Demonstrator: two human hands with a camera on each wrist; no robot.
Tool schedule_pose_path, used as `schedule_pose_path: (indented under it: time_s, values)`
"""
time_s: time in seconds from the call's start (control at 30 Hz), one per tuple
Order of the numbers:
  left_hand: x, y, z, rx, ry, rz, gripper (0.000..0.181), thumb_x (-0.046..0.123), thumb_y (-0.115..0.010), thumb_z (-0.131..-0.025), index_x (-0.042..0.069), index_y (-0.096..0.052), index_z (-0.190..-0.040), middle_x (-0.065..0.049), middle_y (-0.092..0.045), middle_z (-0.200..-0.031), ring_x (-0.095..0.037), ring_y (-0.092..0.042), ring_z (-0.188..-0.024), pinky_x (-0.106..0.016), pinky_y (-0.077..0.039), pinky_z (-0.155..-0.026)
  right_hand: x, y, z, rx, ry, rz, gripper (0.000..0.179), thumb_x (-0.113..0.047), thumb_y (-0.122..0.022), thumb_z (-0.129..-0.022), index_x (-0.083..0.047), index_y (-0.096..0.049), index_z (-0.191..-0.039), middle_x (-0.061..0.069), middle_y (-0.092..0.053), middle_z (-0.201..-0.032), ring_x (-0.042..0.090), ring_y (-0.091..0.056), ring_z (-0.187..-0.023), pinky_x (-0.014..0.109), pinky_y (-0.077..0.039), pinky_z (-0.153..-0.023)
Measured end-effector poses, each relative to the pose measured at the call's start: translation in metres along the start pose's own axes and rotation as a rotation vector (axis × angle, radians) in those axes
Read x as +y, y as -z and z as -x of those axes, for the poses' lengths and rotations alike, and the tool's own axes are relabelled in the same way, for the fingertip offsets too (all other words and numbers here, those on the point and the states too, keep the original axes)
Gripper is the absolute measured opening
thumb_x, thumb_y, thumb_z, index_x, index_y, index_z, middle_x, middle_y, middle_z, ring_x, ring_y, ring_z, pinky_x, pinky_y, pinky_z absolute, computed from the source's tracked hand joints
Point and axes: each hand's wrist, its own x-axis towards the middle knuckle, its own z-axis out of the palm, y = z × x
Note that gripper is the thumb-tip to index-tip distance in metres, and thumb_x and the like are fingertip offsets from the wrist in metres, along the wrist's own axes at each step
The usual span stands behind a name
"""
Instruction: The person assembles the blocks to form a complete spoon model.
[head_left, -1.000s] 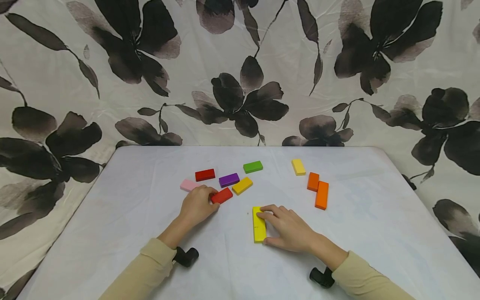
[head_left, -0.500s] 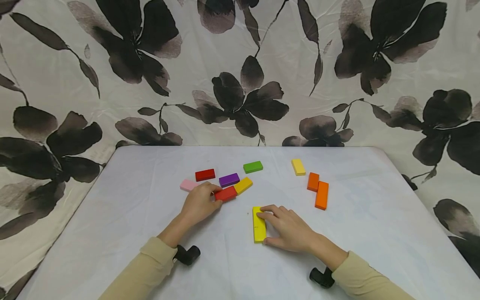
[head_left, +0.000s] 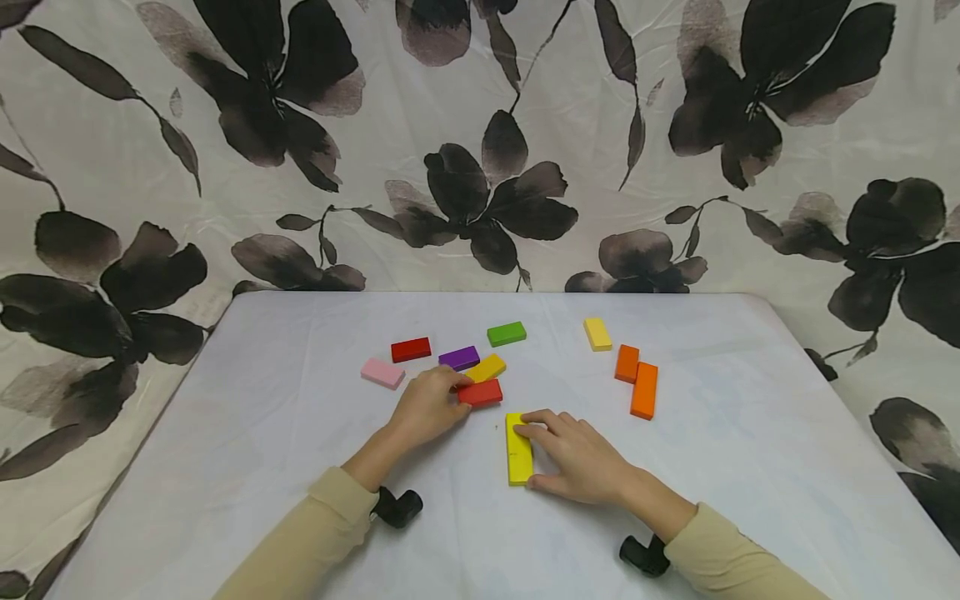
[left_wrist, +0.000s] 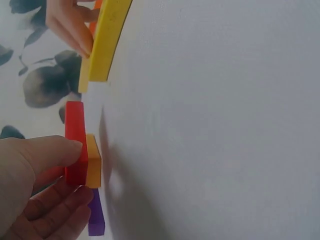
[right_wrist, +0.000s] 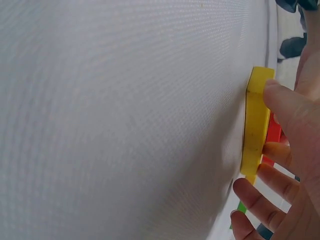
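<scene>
My left hand point(head_left: 427, 408) pinches a red block point(head_left: 486, 393) between thumb and fingers. In the left wrist view the red block point(left_wrist: 75, 117) is raised off the cloth, with an orange-yellow block point(left_wrist: 93, 162) and a purple block point(left_wrist: 96, 217) beyond it. My right hand point(head_left: 581, 458) holds a long yellow block point(head_left: 517, 458) by its right side, thumb near the close end and fingers toward the far end. A thin line crosses this yellow block. In the right wrist view the thumb touches the yellow block point(right_wrist: 256, 120), while some fingers spread free of it.
Left of centre lie a pink block point(head_left: 382, 373), a dark red block point(head_left: 410, 349) and a green block point(head_left: 506, 334). To the right are a pale yellow block point(head_left: 597, 334) and two orange blocks point(head_left: 643, 392). A white cloth point(head_left: 750, 467) covers the table.
My left hand has carried the red block to the right, in front of the orange-yellow block, uncovering the pink one. The right hand and long yellow block have stayed still.
</scene>
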Motion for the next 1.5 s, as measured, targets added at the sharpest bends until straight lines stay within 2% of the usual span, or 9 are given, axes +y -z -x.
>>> schedule_pose_path:
  time_s: [0.5,0.77,1.23,1.5]
  values:
    - [0.019,-0.012,-0.011,-0.082,-0.053,0.015,0.033,0.014,-0.074,-0.076,0.008,-0.069,-0.108,-0.006,-0.065,-0.102,-0.021,-0.059,-0.099,-0.035,-0.049,-0.088,0.000,0.000,0.001,0.012,0.006,0.008,0.064,-0.046,-0.066,-0.080,-0.015,-0.049,-0.133,0.003,-0.044,-0.135,0.018,-0.050,-0.107,0.034,-0.046,-0.083]
    - [0.024,-0.019,-0.014,-0.121,-0.081,0.010,0.032,0.012,-0.074,-0.076,0.008,-0.069,-0.107,-0.005,-0.064,-0.097,-0.017,-0.057,-0.090,-0.032,-0.050,-0.086,-0.001,0.001,0.001,0.011,0.002,0.008,0.064,-0.046,-0.066,-0.080,-0.014,-0.049,-0.133,0.003,-0.044,-0.134,0.019,-0.049,-0.107,0.036,-0.045,-0.084]
    - [0.025,-0.023,-0.015,-0.120,-0.094,-0.011,0.033,0.014,-0.075,-0.075,0.009,-0.069,-0.107,-0.003,-0.060,-0.091,-0.014,-0.052,-0.079,-0.027,-0.049,-0.077,-0.001,0.002,0.000,0.003,0.004,0.012,0.064,-0.046,-0.066,-0.080,-0.015,-0.049,-0.133,0.003,-0.044,-0.134,0.017,-0.049,-0.105,0.034,-0.046,-0.083]
    - [0.023,-0.024,-0.016,-0.123,-0.092,-0.012,0.032,0.014,-0.075,-0.075,0.009,-0.069,-0.106,-0.004,-0.061,-0.092,-0.015,-0.054,-0.082,-0.029,-0.050,-0.081,0.000,0.001,0.000,0.003,-0.009,0.019,0.064,-0.047,-0.066,-0.080,-0.015,-0.049,-0.133,0.003,-0.044,-0.134,0.018,-0.049,-0.105,0.035,-0.046,-0.083]
